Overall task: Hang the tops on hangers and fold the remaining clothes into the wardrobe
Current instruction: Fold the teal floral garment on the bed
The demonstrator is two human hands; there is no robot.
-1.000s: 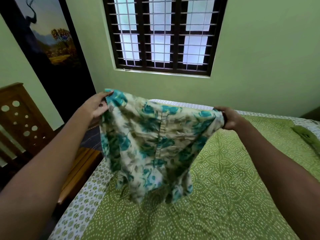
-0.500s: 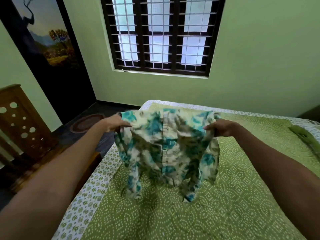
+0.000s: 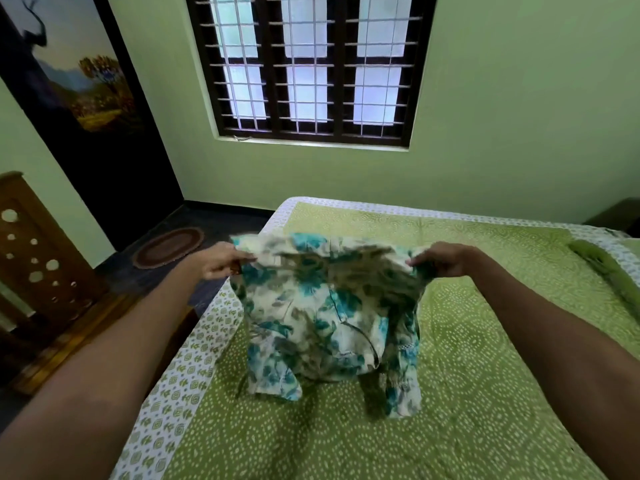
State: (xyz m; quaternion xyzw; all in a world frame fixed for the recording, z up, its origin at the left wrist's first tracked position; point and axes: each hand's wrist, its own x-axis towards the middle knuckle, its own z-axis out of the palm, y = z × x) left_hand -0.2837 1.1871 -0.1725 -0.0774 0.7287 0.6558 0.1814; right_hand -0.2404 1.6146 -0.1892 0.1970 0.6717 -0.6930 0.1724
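Bare bedspread (image 3: 485,341) lies open toward the bed's right edge; a green cloth (image 3: 606,271) (far right corner) blocks there.

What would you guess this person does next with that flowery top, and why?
Probably lower it flat onto the bedspread. The left hand and right hand each pinch a shoulder of the floral top, and its hem already touches the bed.

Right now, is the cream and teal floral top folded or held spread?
Held spread: the left hand and right hand pinch the cream and teal floral top at its upper corners; it hangs unfolded.
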